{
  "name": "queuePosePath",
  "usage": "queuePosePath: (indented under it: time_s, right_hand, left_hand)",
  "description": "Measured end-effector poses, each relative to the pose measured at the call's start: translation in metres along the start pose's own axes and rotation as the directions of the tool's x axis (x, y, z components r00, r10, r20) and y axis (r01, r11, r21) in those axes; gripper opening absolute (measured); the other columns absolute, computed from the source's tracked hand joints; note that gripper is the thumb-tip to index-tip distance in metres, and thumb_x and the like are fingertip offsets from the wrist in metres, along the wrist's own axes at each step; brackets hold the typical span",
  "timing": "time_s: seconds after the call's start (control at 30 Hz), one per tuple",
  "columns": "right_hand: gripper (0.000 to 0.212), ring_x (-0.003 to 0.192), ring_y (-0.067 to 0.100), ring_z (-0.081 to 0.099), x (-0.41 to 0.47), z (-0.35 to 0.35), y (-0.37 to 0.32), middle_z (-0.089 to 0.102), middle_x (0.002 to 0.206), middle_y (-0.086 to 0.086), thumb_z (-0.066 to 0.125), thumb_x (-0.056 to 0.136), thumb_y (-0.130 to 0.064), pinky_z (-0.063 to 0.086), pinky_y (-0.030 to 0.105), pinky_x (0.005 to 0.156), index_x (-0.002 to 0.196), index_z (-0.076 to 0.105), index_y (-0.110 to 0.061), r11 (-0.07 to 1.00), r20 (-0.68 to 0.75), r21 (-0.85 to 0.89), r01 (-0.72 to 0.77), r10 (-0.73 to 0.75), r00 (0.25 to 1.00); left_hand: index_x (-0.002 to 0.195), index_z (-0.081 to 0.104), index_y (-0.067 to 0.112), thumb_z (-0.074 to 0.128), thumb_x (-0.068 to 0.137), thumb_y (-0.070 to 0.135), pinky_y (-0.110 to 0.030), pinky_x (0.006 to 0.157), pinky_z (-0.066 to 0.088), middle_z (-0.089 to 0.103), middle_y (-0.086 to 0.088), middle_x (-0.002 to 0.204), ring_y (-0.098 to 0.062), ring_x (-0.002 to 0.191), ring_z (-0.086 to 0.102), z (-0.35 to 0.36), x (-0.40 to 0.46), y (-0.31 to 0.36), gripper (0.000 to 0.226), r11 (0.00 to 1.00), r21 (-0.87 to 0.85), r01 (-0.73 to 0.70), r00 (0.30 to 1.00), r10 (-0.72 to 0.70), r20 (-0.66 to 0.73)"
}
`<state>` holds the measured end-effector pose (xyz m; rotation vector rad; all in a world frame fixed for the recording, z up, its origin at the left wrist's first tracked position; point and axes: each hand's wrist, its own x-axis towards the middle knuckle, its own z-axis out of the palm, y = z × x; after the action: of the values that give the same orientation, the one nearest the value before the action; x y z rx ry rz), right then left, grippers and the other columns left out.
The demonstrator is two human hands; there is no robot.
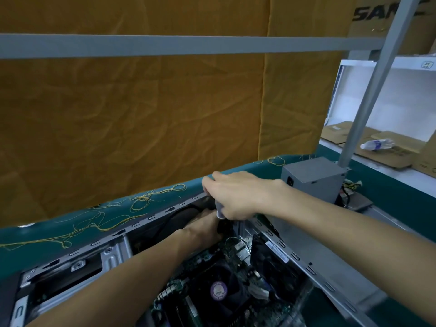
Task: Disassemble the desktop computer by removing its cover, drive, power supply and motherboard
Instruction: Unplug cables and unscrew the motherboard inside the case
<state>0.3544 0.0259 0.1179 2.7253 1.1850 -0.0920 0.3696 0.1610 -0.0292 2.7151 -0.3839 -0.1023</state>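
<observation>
An open grey computer case (111,253) lies on the green table with its cover off. Inside it sits the motherboard (212,263) with a black CPU fan (218,290). My left hand (204,226) reaches deep into the far corner of the case, fingers curled around something dark; what it holds is hidden. Just above it, over the far case wall, my right hand (232,194) grips a small pale tool handle that points down into the same corner. A grey power supply (313,177) stands outside the case on the table at the right, cables trailing behind it.
Loose yellow threads (141,199) lie on the green table's (47,232) far edge. An orange cloth hangs behind. A grey metal frame post (368,100) rises at the right. Beyond it are flattened cardboard and a plastic bottle (377,144).
</observation>
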Motion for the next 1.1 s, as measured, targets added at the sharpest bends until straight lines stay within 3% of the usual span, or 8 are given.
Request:
queuePosePath:
  time_s: [0.07, 0.17, 0.4, 0.53, 0.63, 0.77, 0.93, 1.1]
  right_hand:
    - [0.035, 0.082, 0.029, 0.053, -0.003, -0.002, -0.001, 0.049, 0.099, 0.003, 0.066, 0.089, -0.02, 0.033, 0.037, 0.058, 0.107, 0.035, -0.015, 1.0, 0.017, -0.003, 0.004, -0.004, 1.0]
    - [0.051, 0.087, 0.034, 0.061, 0.0, 0.01, -0.01, 0.061, 0.1, 0.01, 0.054, 0.098, -0.054, 0.033, 0.039, 0.065, 0.122, 0.043, -0.011, 0.975, -0.138, -0.219, -0.047, 0.017, 0.99]
    - [0.038, 0.095, 0.03, 0.057, 0.005, 0.006, 0.008, 0.055, 0.109, 0.004, 0.073, 0.089, -0.026, 0.043, 0.04, 0.071, 0.113, 0.044, -0.018, 0.992, -0.026, 0.127, 0.018, -0.015, 1.0]
    - [0.043, 0.076, 0.032, 0.053, 0.007, 0.013, -0.003, 0.049, 0.077, 0.003, 0.052, 0.099, -0.055, 0.034, 0.039, 0.063, 0.103, 0.038, -0.015, 0.987, -0.196, -0.157, -0.045, 0.013, 0.981]
    - [0.032, 0.087, 0.034, 0.059, 0.012, 0.012, 0.0, 0.057, 0.092, 0.007, 0.061, 0.097, -0.039, 0.04, 0.04, 0.065, 0.106, 0.045, -0.013, 0.997, -0.145, -0.07, -0.029, 0.018, 0.989]
    - [0.03, 0.096, 0.029, 0.058, 0.007, 0.006, 0.011, 0.054, 0.111, 0.004, 0.066, 0.09, -0.021, 0.048, 0.043, 0.072, 0.113, 0.048, -0.019, 0.982, 0.009, 0.191, -0.006, 0.004, 1.0]
    - [0.038, 0.078, 0.032, 0.053, 0.008, 0.012, 0.0, 0.065, 0.102, 0.012, 0.054, 0.101, -0.046, 0.036, 0.04, 0.064, 0.1, 0.032, -0.015, 0.995, -0.153, -0.09, -0.035, 0.021, 0.988]
    - [0.031, 0.089, 0.025, 0.056, 0.007, 0.004, 0.009, 0.052, 0.109, 0.004, 0.068, 0.09, -0.019, 0.052, 0.046, 0.073, 0.109, 0.043, -0.016, 0.975, 0.052, 0.219, -0.025, 0.013, 0.999]
  left_hand:
    - [0.131, 0.057, 0.002, 0.066, 0.092, 0.011, -0.032, 0.094, 0.043, 0.06, -0.02, 0.129, -0.036, 0.118, 0.057, 0.002, 0.0, 0.0, 0.042, 1.0, -0.013, 0.018, 1.0, -0.018, 0.0]
    - [0.136, 0.053, 0.001, 0.064, 0.095, 0.017, -0.037, 0.103, 0.044, 0.057, -0.02, 0.135, -0.036, 0.124, 0.054, 0.004, -0.001, -0.001, 0.045, 0.997, -0.015, 0.071, 0.997, -0.07, 0.037]
    - [0.13, 0.059, 0.008, 0.065, 0.092, 0.018, -0.038, 0.097, 0.048, 0.063, -0.014, 0.127, -0.032, 0.116, 0.059, 0.0, -0.004, 0.004, 0.04, 0.998, 0.053, 0.037, 0.999, -0.037, -0.002]
    - [0.14, 0.051, 0.021, 0.067, 0.09, 0.02, -0.037, 0.102, 0.046, 0.053, -0.011, 0.143, -0.032, 0.127, 0.053, -0.001, -0.005, 0.004, 0.052, 0.997, 0.038, 0.06, 0.998, -0.061, 0.024]
    - [0.143, 0.047, 0.023, 0.068, 0.088, 0.021, -0.039, 0.1, 0.047, 0.051, -0.011, 0.141, -0.033, 0.125, 0.053, -0.004, -0.007, 0.002, 0.059, 0.997, 0.054, 0.06, 0.997, -0.063, 0.047]
    - [0.119, 0.061, 0.015, 0.07, 0.085, 0.019, -0.037, 0.085, 0.054, 0.066, -0.009, 0.112, -0.029, 0.1, 0.063, -0.01, -0.008, -0.002, 0.035, 0.994, 0.051, 0.101, 0.991, -0.105, 0.084]
    - [0.125, 0.057, 0.013, 0.072, 0.084, 0.02, -0.036, 0.089, 0.052, 0.062, -0.007, 0.119, -0.027, 0.108, 0.061, -0.012, -0.011, -0.001, 0.044, 0.993, 0.016, 0.114, 0.991, -0.115, 0.073]
    - [0.106, 0.062, 0.021, 0.072, 0.082, 0.015, -0.026, 0.068, 0.046, 0.064, 0.001, 0.098, -0.024, 0.095, 0.064, -0.017, -0.011, -0.002, 0.027, 0.991, -0.032, 0.129, 0.99, -0.127, 0.067]
